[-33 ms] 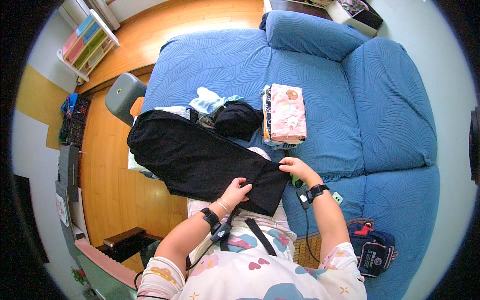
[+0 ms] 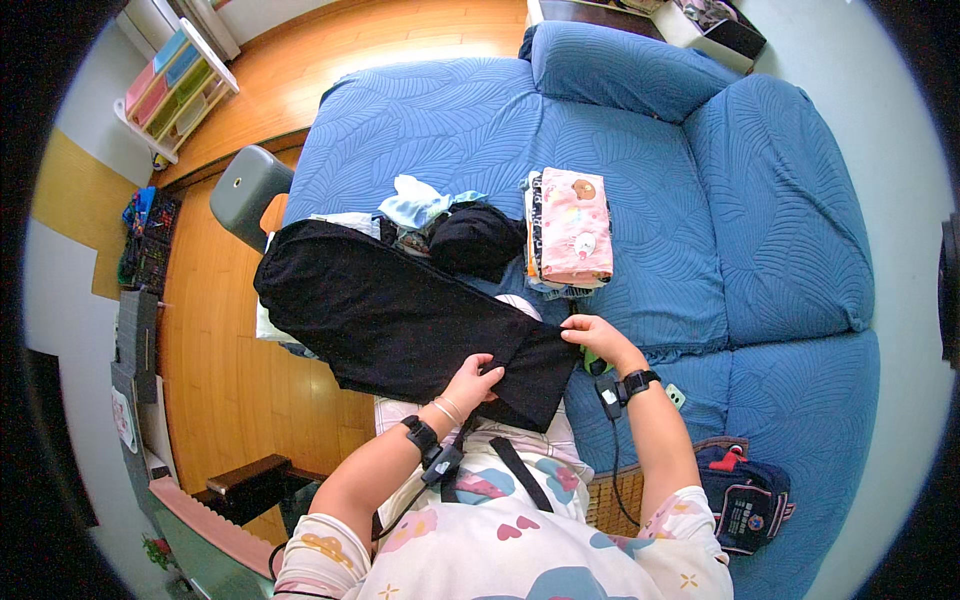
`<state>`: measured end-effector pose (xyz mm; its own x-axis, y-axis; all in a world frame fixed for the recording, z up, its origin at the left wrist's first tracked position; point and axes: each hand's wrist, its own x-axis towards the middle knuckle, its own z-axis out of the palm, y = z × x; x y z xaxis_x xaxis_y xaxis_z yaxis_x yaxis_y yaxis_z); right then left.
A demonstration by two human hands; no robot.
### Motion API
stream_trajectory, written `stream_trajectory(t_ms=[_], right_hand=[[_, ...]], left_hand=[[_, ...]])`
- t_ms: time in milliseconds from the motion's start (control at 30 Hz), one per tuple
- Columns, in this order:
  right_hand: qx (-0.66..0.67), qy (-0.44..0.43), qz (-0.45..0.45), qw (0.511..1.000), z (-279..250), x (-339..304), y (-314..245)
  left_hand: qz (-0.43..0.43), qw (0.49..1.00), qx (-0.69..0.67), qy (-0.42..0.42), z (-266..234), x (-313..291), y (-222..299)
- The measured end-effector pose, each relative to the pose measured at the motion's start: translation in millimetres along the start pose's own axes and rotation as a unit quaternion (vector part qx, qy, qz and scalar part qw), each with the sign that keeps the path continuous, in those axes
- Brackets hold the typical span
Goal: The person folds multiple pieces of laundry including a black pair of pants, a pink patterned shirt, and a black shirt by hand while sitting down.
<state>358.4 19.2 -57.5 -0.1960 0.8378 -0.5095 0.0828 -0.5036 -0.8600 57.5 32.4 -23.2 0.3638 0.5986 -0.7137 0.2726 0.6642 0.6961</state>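
Note:
Black pants (image 2: 400, 310) are stretched out across my lap and over the left front edge of the sofa, with the end near me folded back. My left hand (image 2: 474, 383) grips the fabric at the near side, by the fold, its fingertips partly hidden. At the far right corner of the folded end, my right hand (image 2: 592, 335) pinches the edge between thumb and fingers. Just beyond the pants lie a bunched black garment (image 2: 478, 240) and a light blue and white cloth (image 2: 425, 203). A stack of folded clothes (image 2: 576, 225), pink on top, stands to their right.
The blue covered sofa (image 2: 640, 160) spreads ahead and to the right. A dark blue bag (image 2: 745, 505) lies at the lower right, a green and white item (image 2: 675, 397) near my right wrist. A grey stool (image 2: 250, 190) stands left of the sofa, on the wooden floor (image 2: 215, 350).

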Motion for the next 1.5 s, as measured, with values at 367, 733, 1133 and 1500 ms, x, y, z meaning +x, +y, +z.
stream_trajectory(t_ms=[367,733,1133,1500], right_hand=[[-0.032,0.061,0.046,0.997,8.2,-23.3,27.2],[0.000,0.136,-0.029,0.990,10.6,-9.7,7.6],[-0.015,0.122,-0.085,0.989,36.3,14.4,-76.9],[0.043,0.198,0.011,0.979,38.7,21.4,-81.9]], left_hand=[[-0.074,0.995,0.024,-0.069,8.3,4.4,-3.6],[0.377,0.772,0.511,0.017,15.9,-35.9,18.0],[0.292,0.766,0.573,0.000,52.3,-49.8,10.1],[0.299,0.771,0.562,0.003,52.1,-39.6,7.4]])
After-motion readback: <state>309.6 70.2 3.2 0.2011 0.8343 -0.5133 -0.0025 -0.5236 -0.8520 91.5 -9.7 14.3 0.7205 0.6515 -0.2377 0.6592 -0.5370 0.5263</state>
